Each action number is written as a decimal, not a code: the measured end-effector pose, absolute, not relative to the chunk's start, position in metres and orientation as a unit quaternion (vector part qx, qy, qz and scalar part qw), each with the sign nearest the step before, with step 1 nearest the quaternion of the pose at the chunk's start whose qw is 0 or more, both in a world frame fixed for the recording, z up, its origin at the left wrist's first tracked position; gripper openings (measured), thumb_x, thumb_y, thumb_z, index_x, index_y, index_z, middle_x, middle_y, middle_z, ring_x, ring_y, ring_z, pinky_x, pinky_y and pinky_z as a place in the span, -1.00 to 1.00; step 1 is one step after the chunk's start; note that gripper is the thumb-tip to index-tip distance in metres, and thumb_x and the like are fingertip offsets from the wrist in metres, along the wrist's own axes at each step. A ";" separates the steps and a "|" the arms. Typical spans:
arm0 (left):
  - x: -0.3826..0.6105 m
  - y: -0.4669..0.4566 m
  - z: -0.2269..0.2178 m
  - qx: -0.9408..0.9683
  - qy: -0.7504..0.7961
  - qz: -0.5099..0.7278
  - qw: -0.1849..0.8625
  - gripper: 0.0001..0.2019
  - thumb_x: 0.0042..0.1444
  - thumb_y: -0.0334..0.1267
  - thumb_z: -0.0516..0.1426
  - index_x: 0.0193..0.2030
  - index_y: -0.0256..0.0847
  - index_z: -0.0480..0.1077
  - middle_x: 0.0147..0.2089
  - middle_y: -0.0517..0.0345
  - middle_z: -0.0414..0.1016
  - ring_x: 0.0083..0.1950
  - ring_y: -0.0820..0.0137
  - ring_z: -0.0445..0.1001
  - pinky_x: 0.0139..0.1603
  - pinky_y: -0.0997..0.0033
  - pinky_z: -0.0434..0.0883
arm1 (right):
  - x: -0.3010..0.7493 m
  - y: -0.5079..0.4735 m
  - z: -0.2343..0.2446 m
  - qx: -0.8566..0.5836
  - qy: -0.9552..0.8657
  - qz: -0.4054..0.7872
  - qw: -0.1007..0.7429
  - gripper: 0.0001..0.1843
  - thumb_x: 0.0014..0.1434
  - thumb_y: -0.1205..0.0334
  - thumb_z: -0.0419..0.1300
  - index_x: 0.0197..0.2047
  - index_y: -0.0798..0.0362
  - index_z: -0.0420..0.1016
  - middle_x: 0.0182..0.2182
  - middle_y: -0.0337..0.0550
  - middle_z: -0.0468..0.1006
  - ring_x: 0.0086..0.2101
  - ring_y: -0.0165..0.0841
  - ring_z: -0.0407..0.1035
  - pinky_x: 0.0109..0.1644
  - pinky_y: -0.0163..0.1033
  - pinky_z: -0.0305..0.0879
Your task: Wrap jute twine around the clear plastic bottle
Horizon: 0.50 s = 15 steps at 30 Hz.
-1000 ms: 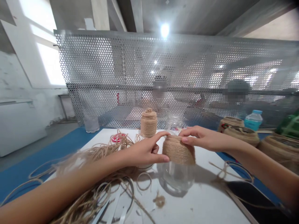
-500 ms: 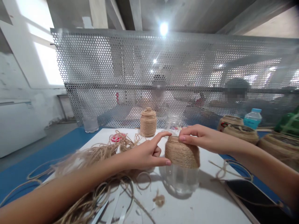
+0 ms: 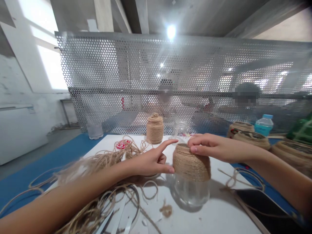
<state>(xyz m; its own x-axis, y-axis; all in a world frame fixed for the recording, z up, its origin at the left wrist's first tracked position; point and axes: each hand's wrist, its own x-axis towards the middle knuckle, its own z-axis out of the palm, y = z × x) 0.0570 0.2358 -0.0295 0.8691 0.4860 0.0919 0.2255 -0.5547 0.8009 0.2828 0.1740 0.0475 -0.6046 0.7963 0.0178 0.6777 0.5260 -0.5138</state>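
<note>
A clear glass jar (image 3: 192, 192) stands on the white board, its upper half wound with jute twine (image 3: 191, 165). My right hand (image 3: 209, 146) pinches the jar's rim, thumb outside and fingertips hidden over the mouth. To the left of the jar, my left hand (image 3: 157, 161) has its index finger and thumb spread apart, with the other fingers curled and nothing held. Its thumb tip is close to the twine, with a small gap showing. Under and beside my left forearm lies a loose heap of jute twine (image 3: 107, 157).
A twine-covered jar (image 3: 155, 130) and a bare glass jar (image 3: 181, 127) stand at the back. Scissors (image 3: 107, 222) lie front left, a dark phone-like slab (image 3: 265, 208) front right. Wrapped jars (image 3: 252, 139) and a blue-capped bottle (image 3: 264, 125) are at right, before a perforated metal screen (image 3: 136, 65).
The jar has shifted slightly right and toward me with my right hand on its rim. My left hand's fingers have come away from the jar's side.
</note>
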 end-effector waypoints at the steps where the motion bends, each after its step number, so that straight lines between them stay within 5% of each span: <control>1: 0.057 0.235 -0.029 0.870 0.204 0.153 0.423 -0.17 0.04 -0.21 0.16 0.30 0.01 -0.32 -0.57 0.44 0.05 -0.56 0.58 0.06 -0.54 0.59 0.07 | 0.283 0.173 0.049 -0.427 -0.865 0.234 0.119 -0.63 0.20 0.01 -0.07 -0.49 0.08 0.28 -0.49 -0.25 0.22 -0.40 -0.41 0.14 -0.32 -0.30 0.10; 6: 0.057 0.231 -0.023 0.898 0.200 0.136 0.368 -0.21 0.03 -0.16 0.16 0.30 -0.03 -0.24 -0.58 0.44 0.07 -0.58 0.58 0.07 -0.55 0.58 0.04 | 0.286 0.168 0.052 -0.424 -0.870 0.228 0.102 -0.66 0.20 0.02 -0.06 -0.38 0.06 0.38 -0.42 -0.21 0.33 -0.32 -0.35 0.21 -0.19 -0.23 0.15; 10: 0.059 0.225 -0.020 0.916 0.224 0.147 0.300 -0.24 0.03 -0.09 0.15 0.29 -0.04 -0.20 -0.61 0.45 0.06 -0.59 0.57 0.07 -0.56 0.57 0.02 | 0.279 0.164 0.049 -0.453 -0.867 0.174 0.114 -0.65 0.23 0.02 -0.10 -0.36 0.03 0.39 -0.42 -0.27 0.38 -0.30 -0.36 0.26 0.11 -0.04 -0.13; 12: 0.061 0.221 -0.019 0.916 0.235 0.152 0.287 -0.23 0.03 -0.05 0.14 0.29 -0.03 -0.22 -0.61 0.45 0.08 -0.60 0.56 0.10 -0.58 0.57 0.02 | 0.272 0.163 0.046 -0.469 -0.862 0.153 0.116 -0.60 0.23 -0.01 -0.13 -0.42 0.05 0.36 -0.47 -0.28 0.36 -0.35 -0.38 0.27 0.11 -0.01 -0.15; 15: 0.062 0.215 -0.017 0.917 0.244 0.152 0.277 -0.21 0.01 -0.01 0.14 0.28 -0.04 -0.22 -0.61 0.44 0.09 -0.60 0.55 0.12 -0.59 0.57 0.02 | 0.265 0.162 0.043 -0.496 -0.847 0.136 0.134 -0.55 0.20 -0.05 -0.11 -0.50 0.07 0.34 -0.54 -0.26 0.31 -0.42 -0.39 0.23 -0.13 -0.15 0.09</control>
<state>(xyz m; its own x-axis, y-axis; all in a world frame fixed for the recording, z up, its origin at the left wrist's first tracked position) 0.0621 0.2152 -0.0171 0.8352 0.5310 0.1432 0.3628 -0.7276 0.5822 0.2646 0.1616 0.0426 -0.4718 0.8768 0.0923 0.8043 0.4709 -0.3625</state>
